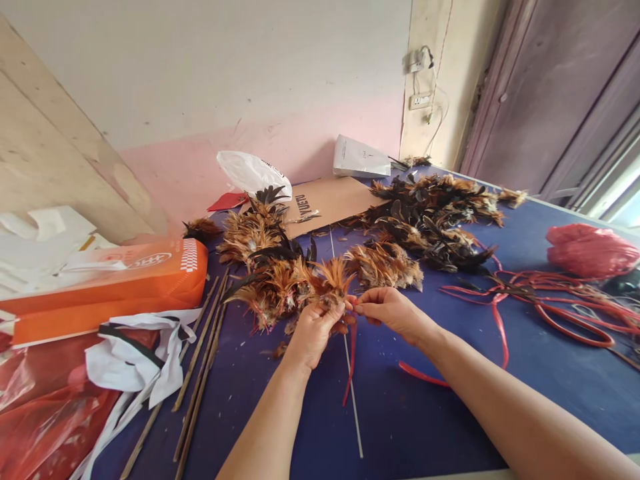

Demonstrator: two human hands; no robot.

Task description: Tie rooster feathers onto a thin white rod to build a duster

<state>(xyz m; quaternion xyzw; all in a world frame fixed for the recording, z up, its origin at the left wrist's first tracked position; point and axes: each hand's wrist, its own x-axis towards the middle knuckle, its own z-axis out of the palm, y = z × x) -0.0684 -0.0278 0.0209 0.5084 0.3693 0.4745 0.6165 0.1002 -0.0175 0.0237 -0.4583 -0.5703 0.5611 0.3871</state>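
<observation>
My left hand point(314, 331) is closed round the base of a small bunch of orange-brown feathers point(336, 279), whose tips fan upward. Right beside it, my right hand point(387, 311) pinches a red plastic strip point(353, 357) at the bunch's base. One end of that strip hangs below the fingers over the blue table point(385, 427). Behind my left hand lie more feather bunches point(280, 287), some with red ties at their bases. Another brown feather bunch point(387, 265) lies just beyond my right hand.
Thin sticks point(200, 380) lie left, near an orange bag point(110, 293) and white cloth straps point(135, 360). Dark feathers point(435, 213) are heaped at the back right, beside a cardboard sheet point(335, 200). Red strips point(545, 293) and a red plastic bundle point(590, 250) lie right.
</observation>
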